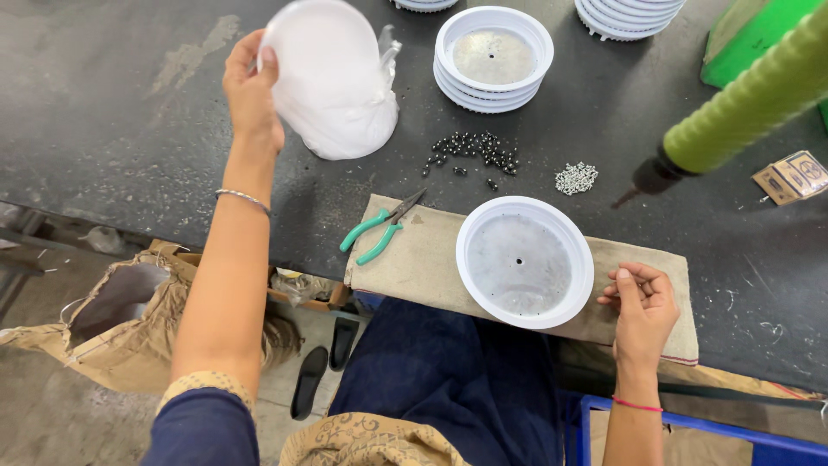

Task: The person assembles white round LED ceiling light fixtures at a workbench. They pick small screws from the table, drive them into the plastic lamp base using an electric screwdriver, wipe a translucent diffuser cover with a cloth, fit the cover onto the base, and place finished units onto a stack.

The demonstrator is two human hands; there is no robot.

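Surface: a dark, scuffed surface (129,129) carries everything; a tan cloth mat (431,250) lies at its near edge.

Progress: judging by how things lie, the work looks to be in its middle. One white round housing (524,261) sits open on the mat with a bare centre hole and nothing fitted, while more wait in stacks behind.

Stacks: a stack of white housings (492,59) stands beyond the mat, and two further stacks (628,15) show at the far edge (cut off by the frame).

Left hand: the left hand (252,91) is raised and grasps a white round cover (312,53) by its rim, held just above a white plastic bag (345,121) that rests on the surface.

Right hand: the right hand (642,302) lies on the mat just beside the open housing, fingertips pinched together, apparently on some small piece too small to identify.

Tool: a green ribbed powered driver (742,103) hangs in from the right, tip over the surface.

Pliers: green-handled pliers (379,226) lie on the mat's left corner.

Fasteners: a scatter of dark screws (474,151) and a small silvery heap (576,178) lie between mat and stack.

Packages: a green box (750,34) at the far right corner; a small tan printed carton (792,177) near the right edge.
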